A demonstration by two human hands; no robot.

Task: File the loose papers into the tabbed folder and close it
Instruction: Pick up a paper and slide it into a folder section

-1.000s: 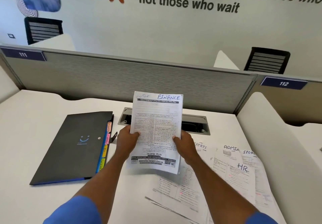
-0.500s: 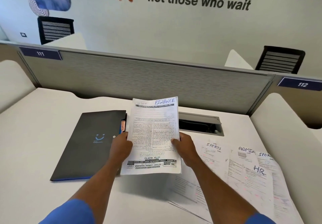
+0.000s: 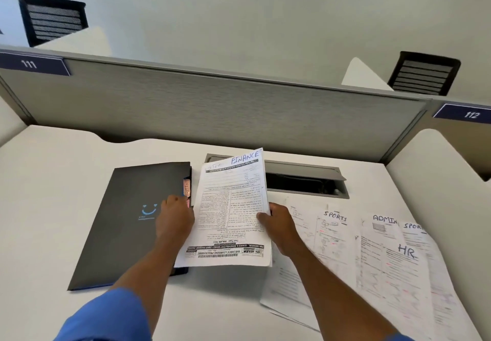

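The dark grey tabbed folder lies closed on the desk at left, with coloured tabs showing along its right edge. My right hand grips the right edge of a printed sheet marked FINANCE and holds it just right of the folder, overlapping its edge. My left hand is on the folder's right edge beside the tabs. Its fingers curl there, partly hidden behind the sheet, so whether they grip anything is unclear. Loose papers marked SPORTS, ADMIN and HR lie spread at right.
A grey cable tray is set into the white desk behind the sheet. A grey partition closes off the back, and a white side divider stands at right.
The FINANCE sheet has moved left and down toward the folder's tabbed edge. My left hand has left the sheet's edge and now sits on the folder by the tabs.
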